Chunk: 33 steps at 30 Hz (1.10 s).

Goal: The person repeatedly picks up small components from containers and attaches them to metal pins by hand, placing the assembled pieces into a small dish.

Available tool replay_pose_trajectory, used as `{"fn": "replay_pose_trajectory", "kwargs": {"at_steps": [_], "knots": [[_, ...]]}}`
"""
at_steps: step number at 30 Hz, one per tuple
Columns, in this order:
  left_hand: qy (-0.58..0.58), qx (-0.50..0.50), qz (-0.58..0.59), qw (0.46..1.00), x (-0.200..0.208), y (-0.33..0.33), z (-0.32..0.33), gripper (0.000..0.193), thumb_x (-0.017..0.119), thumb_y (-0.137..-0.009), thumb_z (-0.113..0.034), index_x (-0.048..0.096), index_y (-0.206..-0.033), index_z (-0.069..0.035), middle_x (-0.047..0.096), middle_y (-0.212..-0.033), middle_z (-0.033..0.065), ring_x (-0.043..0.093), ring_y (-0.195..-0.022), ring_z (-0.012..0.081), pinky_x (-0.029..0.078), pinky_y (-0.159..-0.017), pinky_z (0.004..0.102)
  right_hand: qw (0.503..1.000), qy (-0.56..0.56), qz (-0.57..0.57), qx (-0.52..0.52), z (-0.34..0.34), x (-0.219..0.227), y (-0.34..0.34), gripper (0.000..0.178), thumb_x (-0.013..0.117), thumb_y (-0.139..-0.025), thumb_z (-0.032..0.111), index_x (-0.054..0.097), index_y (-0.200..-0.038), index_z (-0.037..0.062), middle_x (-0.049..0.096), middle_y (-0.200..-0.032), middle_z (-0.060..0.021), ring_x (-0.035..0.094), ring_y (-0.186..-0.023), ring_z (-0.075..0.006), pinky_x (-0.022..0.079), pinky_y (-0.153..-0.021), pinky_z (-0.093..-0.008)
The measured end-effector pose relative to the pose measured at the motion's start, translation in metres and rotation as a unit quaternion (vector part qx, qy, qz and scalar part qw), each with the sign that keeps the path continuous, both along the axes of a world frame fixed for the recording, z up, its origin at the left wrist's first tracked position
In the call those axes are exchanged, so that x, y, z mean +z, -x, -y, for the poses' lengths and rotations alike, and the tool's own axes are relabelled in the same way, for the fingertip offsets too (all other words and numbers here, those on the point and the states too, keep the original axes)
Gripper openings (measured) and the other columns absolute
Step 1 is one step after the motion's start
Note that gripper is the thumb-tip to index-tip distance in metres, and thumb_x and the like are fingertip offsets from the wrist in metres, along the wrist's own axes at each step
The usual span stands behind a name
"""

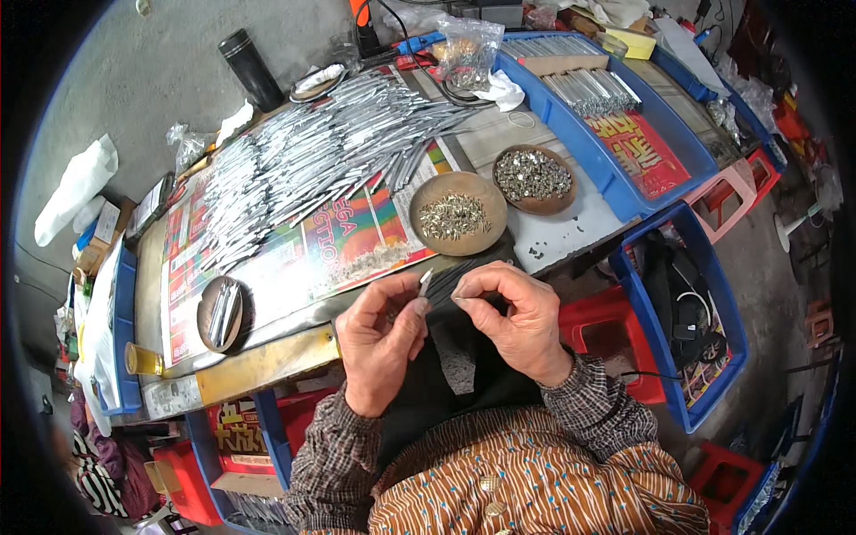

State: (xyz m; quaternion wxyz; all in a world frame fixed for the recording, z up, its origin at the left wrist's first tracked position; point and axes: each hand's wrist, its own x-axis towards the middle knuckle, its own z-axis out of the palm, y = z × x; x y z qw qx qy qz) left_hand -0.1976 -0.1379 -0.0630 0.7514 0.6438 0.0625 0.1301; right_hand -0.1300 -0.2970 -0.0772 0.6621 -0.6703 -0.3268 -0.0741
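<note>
My left hand pinches a slender silver metal piece between thumb and fingers, its tip pointing up. Close by on the right, my right hand has thumb and forefinger pressed together; whatever is between them is too small to make out. The two hands are apart, above my lap at the table's near edge. Just beyond them sits a wooden bowl of small brass-coloured pins. A second wooden bowl with small silvery bits stands behind it to the right. Many slender metal pieces lie heaped across the table.
A small wooden dish at the left holds several metal pieces. A yellow cup stands at the table's left corner. Blue trays hold more metal pieces at the right. Beside my right arm are a red stool and a blue crate.
</note>
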Motion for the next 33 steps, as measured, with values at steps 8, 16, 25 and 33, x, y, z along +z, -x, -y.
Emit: {"fn": "replay_pose_trajectory", "kwargs": {"at_steps": [8,16,25,33], "knots": [[0.104,-0.028,-0.015,0.994,-0.001,0.018,0.018,0.022,0.062,-0.088,0.003,0.058,-0.110,0.004,0.059,-0.083,0.0014,0.047,-0.058,0.0028,0.034,-0.045,0.0170,0.997,-0.044,-0.066,0.024,-0.009,-0.003,0.014,0.009,0.066,-0.082,-0.002,0.061,-0.090,-0.0017,0.063,-0.084,-0.0063,0.060,-0.074,-0.0121,0.049,-0.066,-0.0251],[0.097,-0.014,-0.011,0.995,-0.008,0.022,0.020,0.023,0.062,-0.088,0.004,0.058,-0.110,0.005,0.060,-0.084,0.0033,0.048,-0.056,0.0034,0.037,-0.044,0.0182,0.997,-0.027,-0.065,0.023,-0.009,-0.003,0.016,0.008,0.064,-0.083,-0.003,0.061,-0.090,-0.0021,0.063,-0.084,-0.0068,0.061,-0.074,-0.0126,0.049,-0.066,-0.0250],[0.082,-0.009,0.006,0.997,-0.013,0.022,0.022,0.021,0.061,-0.087,0.004,0.059,-0.109,0.004,0.061,-0.085,0.0048,0.051,-0.059,0.0059,0.039,-0.042,0.0186,0.989,0.019,0.135,-0.054,-0.012,-0.009,0.013,0.012,0.067,-0.080,-0.002,0.060,-0.089,-0.0010,0.063,-0.083,-0.0097,0.063,-0.071,-0.0179,0.050,-0.062,-0.0277],[0.084,-0.005,0.006,0.996,-0.013,0.020,0.025,0.022,0.062,-0.088,0.002,0.058,-0.109,0.004,0.061,-0.082,0.0034,0.050,-0.059,0.0050,0.035,-0.046,0.0184,0.995,-0.041,-0.089,0.032,-0.008,-0.011,0.015,0.010,0.068,-0.083,0.000,0.059,-0.088,-0.0004,0.064,-0.083,-0.0049,0.062,-0.071,-0.0106,0.051,-0.061,-0.0240]]}}
